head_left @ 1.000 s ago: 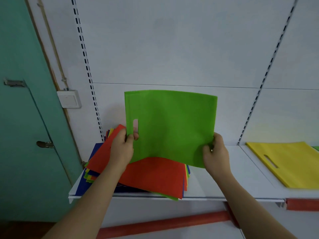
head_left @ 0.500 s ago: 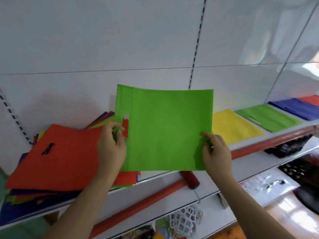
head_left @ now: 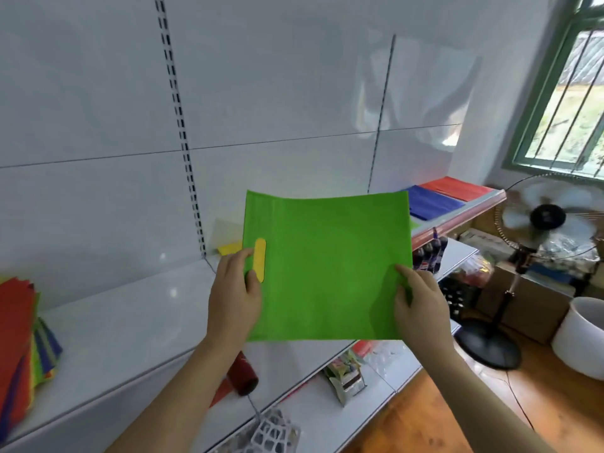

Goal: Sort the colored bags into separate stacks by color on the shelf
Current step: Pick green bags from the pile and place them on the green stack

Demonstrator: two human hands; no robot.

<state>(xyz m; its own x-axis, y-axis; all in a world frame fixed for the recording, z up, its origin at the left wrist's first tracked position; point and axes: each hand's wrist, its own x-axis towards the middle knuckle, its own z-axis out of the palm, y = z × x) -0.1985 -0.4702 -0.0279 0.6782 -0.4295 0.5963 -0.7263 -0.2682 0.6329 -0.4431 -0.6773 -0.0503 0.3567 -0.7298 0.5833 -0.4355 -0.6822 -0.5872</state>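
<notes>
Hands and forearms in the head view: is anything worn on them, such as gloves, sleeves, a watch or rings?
Nothing worn shows. The left hand and right hand are bare, with no gloves, and both forearms are uncovered down to the bottom edge of the frame, so no sleeve or cuff is in view. No watch, bracelet or strap appears at either wrist. No ring is visible on the fingers that show; some are hidden.

The held bag (head_left: 330,269) is bright green. Behind it lie a yellow bag (head_left: 229,248), a blue bag (head_left: 431,202) and a red bag (head_left: 457,188). The shelf (head_left: 130,308) is white.
</notes>
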